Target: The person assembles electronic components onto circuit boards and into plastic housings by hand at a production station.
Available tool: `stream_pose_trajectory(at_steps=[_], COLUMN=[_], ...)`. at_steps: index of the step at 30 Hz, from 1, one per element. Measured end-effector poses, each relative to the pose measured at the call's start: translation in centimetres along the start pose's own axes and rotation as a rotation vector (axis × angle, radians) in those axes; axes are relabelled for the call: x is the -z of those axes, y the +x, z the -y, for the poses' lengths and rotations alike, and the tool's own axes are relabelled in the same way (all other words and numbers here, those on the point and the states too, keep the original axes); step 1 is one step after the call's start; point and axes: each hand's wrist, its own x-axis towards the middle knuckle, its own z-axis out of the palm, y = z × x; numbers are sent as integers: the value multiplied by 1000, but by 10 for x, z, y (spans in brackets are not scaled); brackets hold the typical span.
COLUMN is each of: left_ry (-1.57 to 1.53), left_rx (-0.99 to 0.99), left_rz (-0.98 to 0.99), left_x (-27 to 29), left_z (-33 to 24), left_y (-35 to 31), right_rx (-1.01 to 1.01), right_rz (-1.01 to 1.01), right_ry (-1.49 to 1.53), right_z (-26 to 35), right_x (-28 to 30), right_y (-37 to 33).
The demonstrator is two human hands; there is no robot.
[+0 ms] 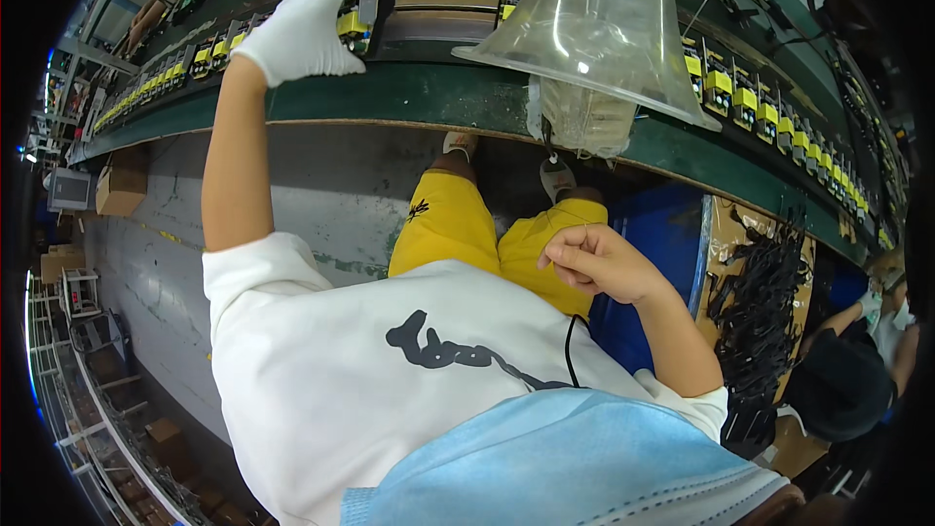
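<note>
My left hand, in a white glove, reaches to the bench at the upper left. Its fingers and thumb curve around the two sides of a small circuit board with yellow and grey parts. The glove hides the board's left part. My right hand is bare and hovers above my lap, in front of the yellow shorts. Its fingers are curled in with the thumb against them, and no object shows in it.
A clear funnel-shaped hood hangs over the bench edge. Rows of similar boards line the bench on both sides. A blue bin and a box of black cables stand at the right. Other people work at both sides.
</note>
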Motion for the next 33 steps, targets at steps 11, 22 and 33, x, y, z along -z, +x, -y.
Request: stream_pose_trajectory(at_steps=[11,22,33], left_ry=[-876,-2021,-1819], left_rx=[-671,363,257], left_rz=[243,290,89], left_x=[-54,-143,-160], left_z=[-141,-226,-221], left_y=[-65,-116,-117], right_rx=[205,553,337], right_rz=[-41,-464,-498], right_ry=[229,-637,-1100], right_z=[1,25,30], right_x=[-33,-36,-39], right_y=[-6,-36,-57])
